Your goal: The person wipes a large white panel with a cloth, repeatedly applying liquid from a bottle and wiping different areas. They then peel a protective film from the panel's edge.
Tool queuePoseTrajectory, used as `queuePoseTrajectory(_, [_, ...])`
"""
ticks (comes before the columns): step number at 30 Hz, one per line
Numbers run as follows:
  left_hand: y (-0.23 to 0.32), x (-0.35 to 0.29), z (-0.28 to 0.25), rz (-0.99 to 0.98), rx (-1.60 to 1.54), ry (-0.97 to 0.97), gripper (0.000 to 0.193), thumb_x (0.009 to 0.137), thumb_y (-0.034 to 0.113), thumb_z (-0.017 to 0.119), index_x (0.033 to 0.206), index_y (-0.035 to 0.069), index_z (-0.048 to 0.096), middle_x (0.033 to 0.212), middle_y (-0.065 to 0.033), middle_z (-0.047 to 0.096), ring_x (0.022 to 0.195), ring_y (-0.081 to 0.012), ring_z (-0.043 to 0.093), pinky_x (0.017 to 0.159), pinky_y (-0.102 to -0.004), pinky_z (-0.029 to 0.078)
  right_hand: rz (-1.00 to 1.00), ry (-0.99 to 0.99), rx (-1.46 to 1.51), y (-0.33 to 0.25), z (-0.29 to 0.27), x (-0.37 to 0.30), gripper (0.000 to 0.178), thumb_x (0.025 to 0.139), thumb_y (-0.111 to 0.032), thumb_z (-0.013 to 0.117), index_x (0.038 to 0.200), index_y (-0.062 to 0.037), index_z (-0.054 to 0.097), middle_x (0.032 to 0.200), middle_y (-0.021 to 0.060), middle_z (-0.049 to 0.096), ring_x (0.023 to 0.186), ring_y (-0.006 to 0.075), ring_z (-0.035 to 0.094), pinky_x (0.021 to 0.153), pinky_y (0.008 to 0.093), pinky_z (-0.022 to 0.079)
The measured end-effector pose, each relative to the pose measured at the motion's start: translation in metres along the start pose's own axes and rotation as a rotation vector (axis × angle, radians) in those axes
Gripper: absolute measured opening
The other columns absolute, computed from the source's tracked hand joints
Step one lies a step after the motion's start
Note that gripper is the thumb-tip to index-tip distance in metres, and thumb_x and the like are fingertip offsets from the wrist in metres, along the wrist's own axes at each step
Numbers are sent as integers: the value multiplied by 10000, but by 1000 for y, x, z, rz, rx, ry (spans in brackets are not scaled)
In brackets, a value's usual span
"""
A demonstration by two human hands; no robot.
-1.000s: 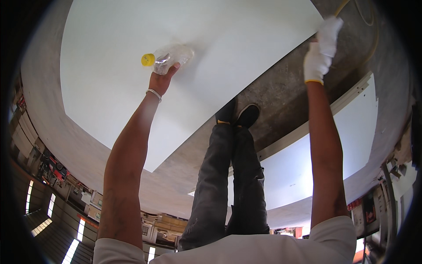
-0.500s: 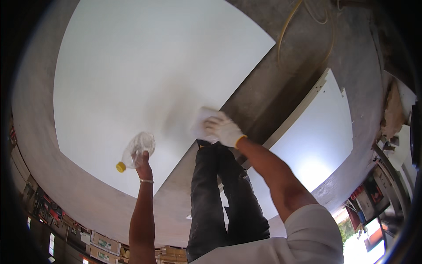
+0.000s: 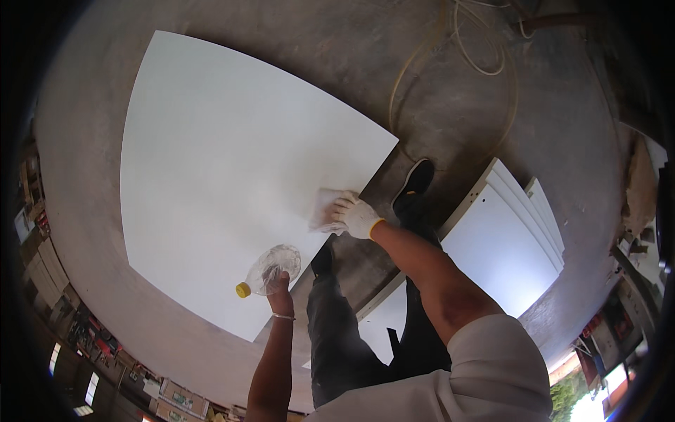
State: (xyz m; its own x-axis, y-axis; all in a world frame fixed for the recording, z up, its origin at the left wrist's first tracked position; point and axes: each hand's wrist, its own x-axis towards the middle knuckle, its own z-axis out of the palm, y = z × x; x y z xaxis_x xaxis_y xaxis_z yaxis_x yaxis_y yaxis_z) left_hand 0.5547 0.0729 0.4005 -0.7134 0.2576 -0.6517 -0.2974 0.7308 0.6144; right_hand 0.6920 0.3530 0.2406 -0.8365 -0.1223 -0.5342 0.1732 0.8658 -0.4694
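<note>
A large flat white panel (image 3: 225, 155) lies in front of me. My left hand (image 3: 280, 295), bare with a bracelet at the wrist, is closed around a clear plastic bottle (image 3: 278, 266). The bottle is tilted over the panel's near part, its yellow cap (image 3: 242, 290) pointing left. My right hand (image 3: 358, 215) wears a white knit glove with a yellow cuff. It presses a whitish cloth (image 3: 326, 209) onto the panel close to its right edge. Some of the cloth is hidden under the gloved fingers.
More white panels (image 3: 499, 243) are stacked to the right. A yellowish hose (image 3: 395, 88) and a pale looped cable (image 3: 485, 70) lie on the grey concrete floor (image 3: 316, 49). My dark shoe (image 3: 420, 177) stands beside the panel's right edge. Cartons (image 3: 184, 398) line the lower left.
My left hand has shifted right and slightly down with the bottle. The cloth hand stays close to the panel's edge. One foot has come into view beyond it, and the whole view has shifted.
</note>
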Motion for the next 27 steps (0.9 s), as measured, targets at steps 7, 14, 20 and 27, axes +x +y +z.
queuePoseTrajectory(7, [110,-25,81,-132,-128,21,608,1077,298,616,1529,-60,422,1465,-151,561,1337,-238,553,1141,-385,438,44,160,31,168,-31,-60,488,1072,-458,436,1475,-240,602,1622,-26,497,1573,140,311,1316,474,76])
queuePoseTrajectory(14, [220,-22,147,12,-53,6,504,1002,177,716,1427,-30,540,1349,-122,633,1228,-244,593,1074,-389,477,921,489,614,277,-121,-205,538,986,-257,596,1490,-73,552,1557,96,548,1446,286,500,1146,435,439])
queuePoseTrajectory(20, [354,-3,185,220,-142,-227,671,906,111,836,1460,9,472,1402,-114,596,1292,-223,590,1063,-371,534,1067,1026,1860,269,-144,-357,354,1009,-231,617,1283,-17,681,1164,52,678,1062,156,643,898,325,524])
queuePoseTrajectory(27, [559,19,225,770,-3,-243,789,791,68,900,1455,19,477,1350,-133,646,1252,-255,640,1070,-365,519,159,1666,2339,194,-265,-414,814,866,-308,764,1566,-77,419,1520,112,536,1421,320,504,1179,481,439])
